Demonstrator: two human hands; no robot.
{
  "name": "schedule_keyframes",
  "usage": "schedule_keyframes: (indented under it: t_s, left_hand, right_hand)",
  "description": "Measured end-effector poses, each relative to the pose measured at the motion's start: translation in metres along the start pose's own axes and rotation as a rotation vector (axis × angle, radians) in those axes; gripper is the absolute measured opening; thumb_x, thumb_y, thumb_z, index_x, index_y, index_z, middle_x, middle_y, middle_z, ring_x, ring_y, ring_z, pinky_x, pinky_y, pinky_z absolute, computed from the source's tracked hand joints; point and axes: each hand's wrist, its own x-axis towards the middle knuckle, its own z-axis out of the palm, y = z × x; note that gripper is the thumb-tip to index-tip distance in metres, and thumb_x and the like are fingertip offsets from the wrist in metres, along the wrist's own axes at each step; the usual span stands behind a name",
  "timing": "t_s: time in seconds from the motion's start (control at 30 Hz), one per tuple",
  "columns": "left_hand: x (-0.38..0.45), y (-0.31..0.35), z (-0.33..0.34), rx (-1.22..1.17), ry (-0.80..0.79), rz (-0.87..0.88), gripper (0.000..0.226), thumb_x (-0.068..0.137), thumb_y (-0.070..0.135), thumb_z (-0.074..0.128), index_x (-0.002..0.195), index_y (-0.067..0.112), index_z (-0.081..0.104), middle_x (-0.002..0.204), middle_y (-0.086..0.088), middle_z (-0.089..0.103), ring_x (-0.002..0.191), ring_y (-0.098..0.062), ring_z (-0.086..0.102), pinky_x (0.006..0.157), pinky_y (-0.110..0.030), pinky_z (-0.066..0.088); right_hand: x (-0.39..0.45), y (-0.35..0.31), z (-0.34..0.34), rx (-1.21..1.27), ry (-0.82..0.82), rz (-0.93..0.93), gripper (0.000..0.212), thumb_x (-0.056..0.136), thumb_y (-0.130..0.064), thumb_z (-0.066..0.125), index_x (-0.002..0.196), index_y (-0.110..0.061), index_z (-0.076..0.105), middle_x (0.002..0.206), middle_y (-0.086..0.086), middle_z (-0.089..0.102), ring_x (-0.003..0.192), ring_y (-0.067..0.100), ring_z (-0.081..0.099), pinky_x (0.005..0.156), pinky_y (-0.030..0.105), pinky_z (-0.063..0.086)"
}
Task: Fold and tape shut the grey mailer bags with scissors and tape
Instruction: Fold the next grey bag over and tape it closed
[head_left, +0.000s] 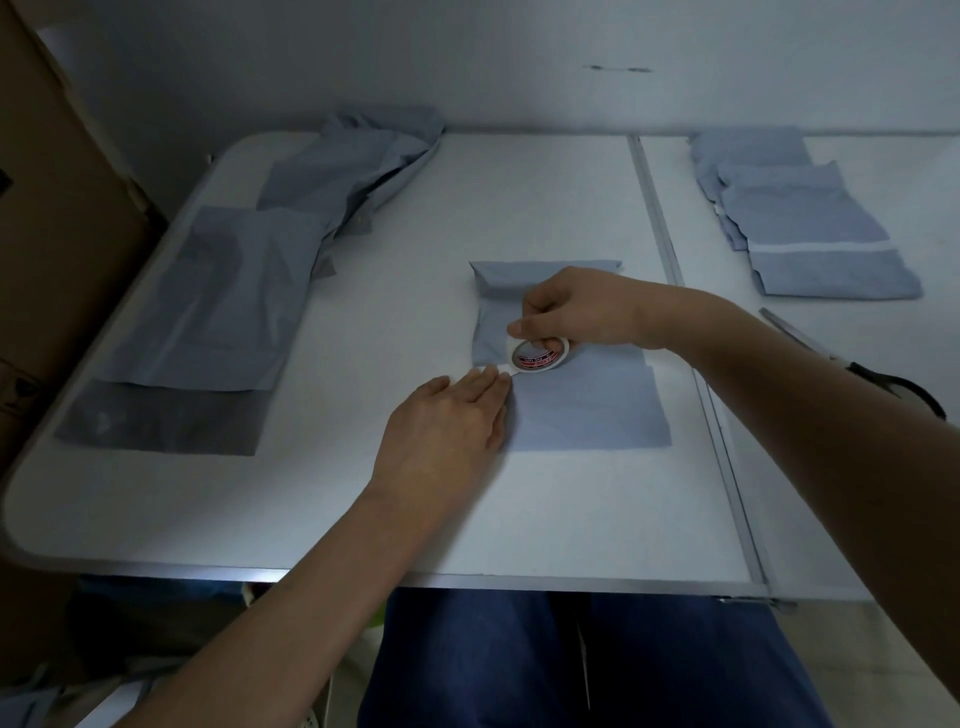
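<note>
gripping round tape roll (537, 356), right hand (582, 312); flat left hand (447, 421) presses crinkly mailer (587, 410).

The white table (363, 493) stands against a pale wall (467, 62), with a brown cardboard box (47, 218) at its left edge and blue trousers (571, 660) below its near edge.
</note>
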Motion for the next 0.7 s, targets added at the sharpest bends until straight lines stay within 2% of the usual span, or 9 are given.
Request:
schedule_keyframes:
  t_s: [0.1,0.27,0.4,0.53,0.7]
  left_hand:
    - [0.001,0.001,-0.001,0.008,0.018,0.006,0.024,0.082,0.019,0.066,0.104,0.013,0.075,0.109,-0.003,0.072,0.089,-0.015,0.071,0.08,-0.03,0.055]
    - [0.002,0.005,-0.009,0.067,0.056,-0.005,0.025,0.072,0.023,0.078,0.097,0.018,0.076,0.095,0.003,0.075,0.071,-0.013,0.069,0.068,-0.025,0.054]
    - [0.002,0.003,-0.007,0.09,0.062,-0.024,0.027,0.073,0.023,0.078,0.098,0.017,0.075,0.09,0.003,0.075,0.065,-0.014,0.068,0.074,-0.027,0.055]
    - [0.001,0.003,-0.005,0.068,0.052,-0.019,0.029,0.074,0.02,0.077,0.102,0.014,0.074,0.096,-0.001,0.075,0.069,-0.016,0.07,0.08,-0.03,0.055]
    - [0.001,0.004,-0.005,0.069,0.039,-0.027,0.031,0.074,0.021,0.078,0.104,0.015,0.074,0.1,-0.001,0.074,0.072,-0.015,0.071,0.082,-0.03,0.055]
  right_hand:
    - [-0.001,0.004,-0.002,0.011,-0.002,0.021,0.037,0.09,-0.035,0.063,0.059,-0.017,0.056,0.058,-0.004,0.054,0.056,0.009,0.046,0.058,0.022,0.035]
    - [-0.004,0.008,-0.004,-0.01,0.0,0.05,0.039,0.09,-0.036,0.063,0.056,-0.019,0.053,0.056,-0.005,0.053,0.054,0.009,0.047,0.057,0.022,0.035]
    - [-0.009,0.009,-0.007,-0.068,-0.008,0.052,0.041,0.091,-0.038,0.061,0.056,-0.019,0.052,0.06,-0.003,0.054,0.056,0.009,0.048,0.056,0.022,0.034]
    - [-0.012,0.01,-0.008,-0.115,-0.01,0.048,0.039,0.091,-0.04,0.061,0.061,-0.016,0.054,0.065,-0.003,0.054,0.061,0.009,0.049,0.059,0.023,0.035]
    - [-0.014,0.012,-0.009,-0.159,-0.013,0.048,0.033,0.091,-0.041,0.06,0.065,-0.02,0.058,0.072,-0.003,0.059,0.068,0.01,0.053,0.063,0.024,0.039]
